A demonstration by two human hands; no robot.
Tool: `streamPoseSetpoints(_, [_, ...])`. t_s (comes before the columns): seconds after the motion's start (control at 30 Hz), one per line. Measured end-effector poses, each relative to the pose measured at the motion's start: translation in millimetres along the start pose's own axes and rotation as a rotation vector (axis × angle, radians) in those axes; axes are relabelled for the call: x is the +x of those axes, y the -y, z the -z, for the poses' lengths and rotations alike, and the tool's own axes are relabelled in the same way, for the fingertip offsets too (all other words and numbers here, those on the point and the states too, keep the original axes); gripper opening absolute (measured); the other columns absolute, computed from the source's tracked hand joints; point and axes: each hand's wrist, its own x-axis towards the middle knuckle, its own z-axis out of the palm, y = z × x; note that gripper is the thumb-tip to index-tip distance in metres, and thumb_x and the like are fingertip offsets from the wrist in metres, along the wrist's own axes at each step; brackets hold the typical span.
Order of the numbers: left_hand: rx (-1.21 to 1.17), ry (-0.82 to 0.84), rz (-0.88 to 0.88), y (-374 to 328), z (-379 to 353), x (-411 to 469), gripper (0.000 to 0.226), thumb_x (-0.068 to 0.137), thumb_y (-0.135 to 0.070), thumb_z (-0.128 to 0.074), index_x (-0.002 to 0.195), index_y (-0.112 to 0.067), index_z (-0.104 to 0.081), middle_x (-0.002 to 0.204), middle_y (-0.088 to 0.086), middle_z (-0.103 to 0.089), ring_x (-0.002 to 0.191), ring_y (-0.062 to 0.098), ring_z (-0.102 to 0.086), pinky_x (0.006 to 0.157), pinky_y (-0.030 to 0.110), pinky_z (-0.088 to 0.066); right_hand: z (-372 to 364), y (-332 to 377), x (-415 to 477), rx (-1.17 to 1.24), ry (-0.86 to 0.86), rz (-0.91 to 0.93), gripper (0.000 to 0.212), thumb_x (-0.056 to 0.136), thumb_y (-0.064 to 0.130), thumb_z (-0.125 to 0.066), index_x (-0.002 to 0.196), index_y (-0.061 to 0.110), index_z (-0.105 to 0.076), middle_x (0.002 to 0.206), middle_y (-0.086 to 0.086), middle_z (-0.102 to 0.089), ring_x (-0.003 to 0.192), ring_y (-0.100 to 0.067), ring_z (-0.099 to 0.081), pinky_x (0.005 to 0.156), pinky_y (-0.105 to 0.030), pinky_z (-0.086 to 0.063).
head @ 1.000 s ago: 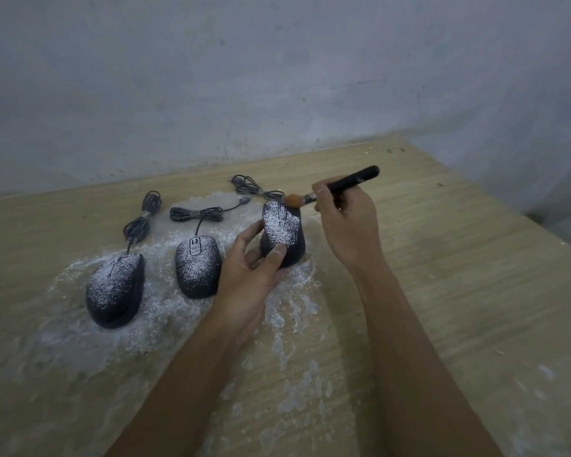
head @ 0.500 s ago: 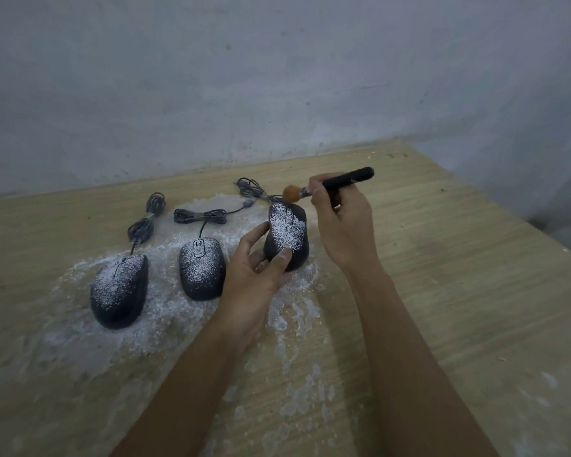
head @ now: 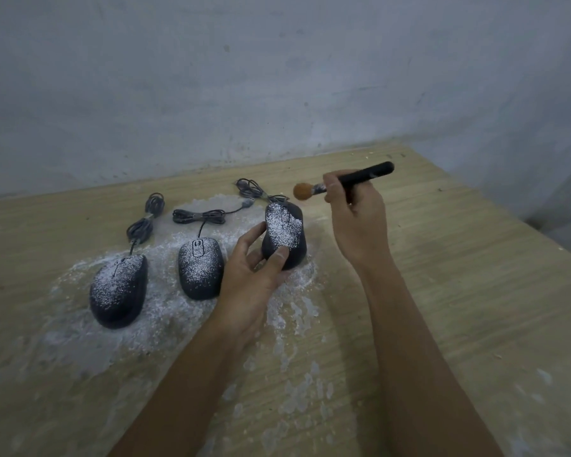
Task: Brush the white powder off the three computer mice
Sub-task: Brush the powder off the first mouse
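A black plastic computer mouse (head: pixel 285 237), its top speckled with white powder (head: pixel 282 225), is gripped at its near end by the left hand (head: pixel 246 285), fingers curled round it. Beyond it, the right hand (head: pixel 356 222) pinches a black-handled orange-bristled brush (head: pixel 360 175). Left of the left hand lie a second powdered mouse (head: pixel 200 268), its edge hidden behind that hand, and a third mouse (head: pixel 119 288).

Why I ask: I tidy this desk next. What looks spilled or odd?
White powder lies spilled on the wooden table and coats three black corded mice, odd on electronics: left mouse, middle mouse, right mouse, held in the left hand.
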Motion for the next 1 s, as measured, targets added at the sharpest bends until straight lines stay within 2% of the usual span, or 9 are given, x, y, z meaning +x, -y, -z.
streamPoseSetpoints(0.07, [0.006,-0.001,0.001,0.0,-0.9,-0.2,0.051,0.092,-0.004,-0.067,0.137,-0.024,-0.054,0.123,0.006,-0.072,0.112,0.023,-0.07,0.093,0.04,-0.057,-1.1,0.0,-3.1,-0.053,0.064,0.008,0.019,0.101,0.025,-0.059,0.087,0.037,-0.06,0.073,-0.001,-0.067,0.061,-0.011,-0.059,0.054,-0.017,-0.041])
streamPoseSetpoints(0.17, [0.001,0.004,0.002,0.3,-0.3,-0.3,0.051,0.093,-0.004,-0.066,0.138,-0.024,-0.053,0.123,0.007,-0.073,0.112,0.022,-0.07,0.094,0.041,-0.056,-3.4,1.9,-4.6,-0.007,-0.002,-0.008,0.021,0.1,0.022,-0.058,0.083,0.034,-0.059,0.066,0.011,-0.06,0.055,0.0,-0.053,0.05,-0.011,-0.037])
streamPoseSetpoints(0.3, [0.004,0.007,-0.001,0.8,1.4,-0.9,0.052,0.092,-0.003,-0.067,0.137,-0.024,-0.054,0.122,0.005,-0.073,0.112,0.022,-0.071,0.092,0.039,-0.057,-7.6,2.3,-7.4,-0.043,0.062,0.03,0.014,0.102,0.023,-0.06,0.091,0.031,-0.062,0.071,0.012,-0.062,0.062,-0.004,-0.059,0.055,-0.011,-0.039])
streamPoseSetpoints(0.43, [0.0,0.002,-0.003,1.1,0.3,-0.3,0.051,0.092,-0.003,-0.067,0.137,-0.024,-0.054,0.12,0.005,-0.074,0.111,0.021,-0.071,0.09,0.037,-0.058,-5.7,3.9,-8.6,-0.007,-0.001,0.04,0.018,0.101,0.02,-0.059,0.087,0.032,-0.061,0.06,0.022,-0.059,0.052,0.003,-0.051,0.051,-0.009,-0.035])
streamPoseSetpoints(0.57, [0.004,-0.003,-0.002,0.3,-0.7,-0.3,0.052,0.092,-0.003,-0.067,0.137,-0.024,-0.054,0.121,0.006,-0.073,0.111,0.021,-0.071,0.09,0.037,-0.058,-6.1,2.1,-10.6,-0.061,0.057,0.065,0.008,0.1,0.023,-0.061,0.094,0.023,-0.066,0.064,0.013,-0.057,0.054,0.0,-0.05,0.052,-0.011,-0.035])
streamPoseSetpoints(0.67, [-0.016,-0.001,0.003,-0.6,-0.9,-1.0,0.052,0.093,-0.002,-0.066,0.138,-0.022,-0.053,0.121,0.007,-0.073,0.111,0.022,-0.071,0.091,0.038,-0.058,-4.8,3.7,-9.8,-0.011,0.0,0.051,0.014,0.1,0.019,-0.06,0.089,0.028,-0.062,0.063,0.017,-0.058,0.055,0.003,-0.052,0.052,-0.009,-0.036])
streamPoseSetpoints(0.83, [-0.055,-0.007,0.014,-3.1,-2.8,-1.7,0.051,0.093,0.0,-0.064,0.139,-0.019,-0.052,0.119,0.008,-0.074,0.11,0.023,-0.072,0.093,0.041,-0.059,-1.9,5.9,-9.5,-0.032,0.004,0.045,0.019,0.098,0.018,-0.061,0.083,0.03,-0.062,0.061,0.024,-0.061,0.053,0.004,-0.053,0.051,-0.009,-0.036])
streamPoseSetpoints(0.9, [-0.074,-0.003,0.013,-4.2,-3.5,-2.8,0.05,0.093,0.001,-0.063,0.138,-0.018,-0.052,0.117,0.007,-0.075,0.11,0.023,-0.071,0.091,0.04,-0.059,0.2,7.4,-9.1,-0.008,-0.034,0.038,0.02,0.099,0.021,-0.06,0.083,0.033,-0.061,0.06,0.019,-0.06,0.052,0.003,-0.052,0.051,-0.009,-0.036])
streamPoseSetpoints(1.0, [-0.092,-0.009,0.017,-5.5,-4.1,-4.0,0.05,0.094,0.003,-0.062,0.139,-0.016,-0.052,0.117,0.008,-0.075,0.108,0.022,-0.072,0.089,0.039,-0.06,1.7,6.7,-11.3,-0.076,0.038,0.034,0.016,0.099,0.022,-0.061,0.085,0.029,-0.064,0.061,0.013,-0.059,0.052,0.002,-0.051,0.05,-0.01,-0.035])
